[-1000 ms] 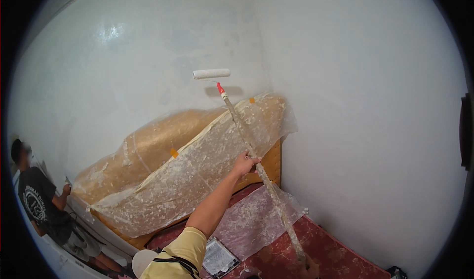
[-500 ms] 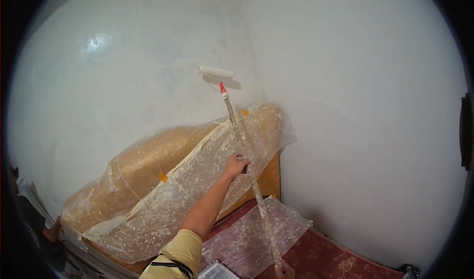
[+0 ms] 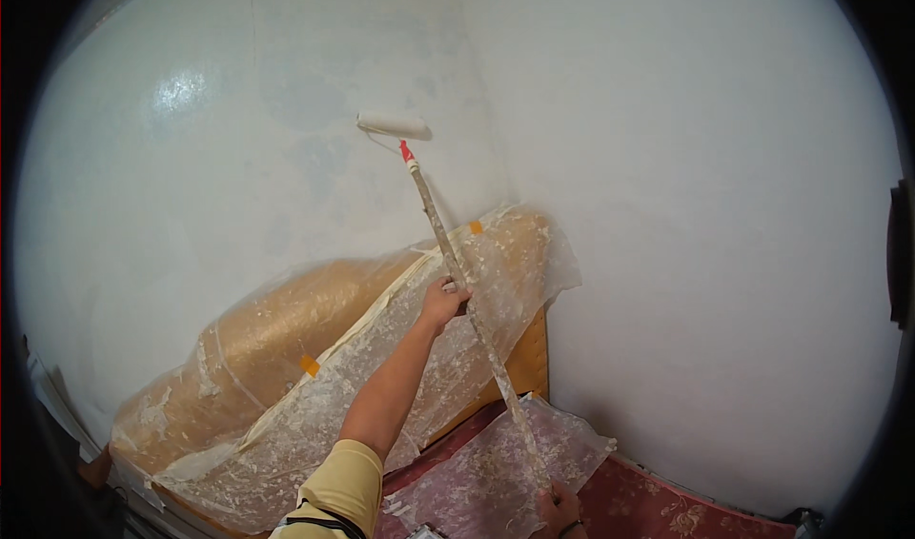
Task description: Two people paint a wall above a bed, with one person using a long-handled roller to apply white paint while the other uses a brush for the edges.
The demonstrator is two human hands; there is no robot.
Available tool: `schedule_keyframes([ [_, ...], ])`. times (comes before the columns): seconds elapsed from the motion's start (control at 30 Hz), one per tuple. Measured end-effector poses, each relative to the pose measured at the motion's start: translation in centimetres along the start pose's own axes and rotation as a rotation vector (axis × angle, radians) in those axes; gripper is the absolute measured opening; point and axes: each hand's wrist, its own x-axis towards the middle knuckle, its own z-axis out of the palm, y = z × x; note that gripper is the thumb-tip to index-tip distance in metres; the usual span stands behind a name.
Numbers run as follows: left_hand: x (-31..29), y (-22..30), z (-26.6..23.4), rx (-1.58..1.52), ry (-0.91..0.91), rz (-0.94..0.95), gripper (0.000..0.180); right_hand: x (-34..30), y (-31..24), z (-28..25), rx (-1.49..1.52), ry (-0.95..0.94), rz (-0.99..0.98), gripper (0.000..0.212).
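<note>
A paint roller with a white sleeve (image 3: 395, 124) and a red grip (image 3: 407, 151) is fixed to the top of a long, paint-spattered pole (image 3: 491, 353). The sleeve lies at or very near the left wall (image 3: 238, 177); I cannot tell whether it touches. My left hand (image 3: 444, 303) is wrapped round the pole about midway. Lower down, at the bottom of the picture, my right hand (image 3: 559, 508) grips the pole near its lower end. Behind the pole stands a tan headboard (image 3: 319, 296), draped in spattered clear plastic sheeting (image 3: 381, 386) with orange tape.
A red flowered mattress (image 3: 648, 501) lies below, partly under another plastic sheet (image 3: 477, 467). The right wall (image 3: 686, 234) meets the left one in a corner. Part of another person, with a hand (image 3: 95, 467), shows at the left edge. A dark object (image 3: 899, 253) sits at the right rim.
The roller has moved up and left, and its shadow now lies closer to it. Both hands have risen with the pole. The other person at the left shows less.
</note>
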Motion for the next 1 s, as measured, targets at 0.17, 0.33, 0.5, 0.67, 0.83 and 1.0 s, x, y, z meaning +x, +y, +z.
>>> schedule_keyframes([
  [0.17,-0.2,0.4,0.2,-0.074,-0.030,0.028,0.065,3.8,-1.4,-0.2,0.017,-0.015,0.023,0.036],
  [0.33,-1.7,1.5,-1.4,-0.093,-0.066,0.023,0.068,7.8,-6.8,-1.3,0.163,-0.075,0.029,0.024],
  [0.5,-3.0,2.9,-4.8,-0.068,-0.062,0.002,0.069,11.4,-14.2,-2.5,0.126,-0.042,0.021,0.027],
  [0.67,-3.9,4.5,-7.5,-0.073,-0.023,0.035,0.069,15.2,-20.3,-2.9,0.184,-0.100,-0.055,0.036],
  [0.83,-4.9,6.4,-9.5,-0.054,-0.004,0.043,0.070,18.2,-26.5,-3.0,0.249,-0.125,-0.070,0.042],
  [1.0,-6.1,8.1,-11.1,-0.011,0.026,0.055,0.069,20.2,-32.0,-3.2,0.277,-0.122,-0.002,0.043],
])
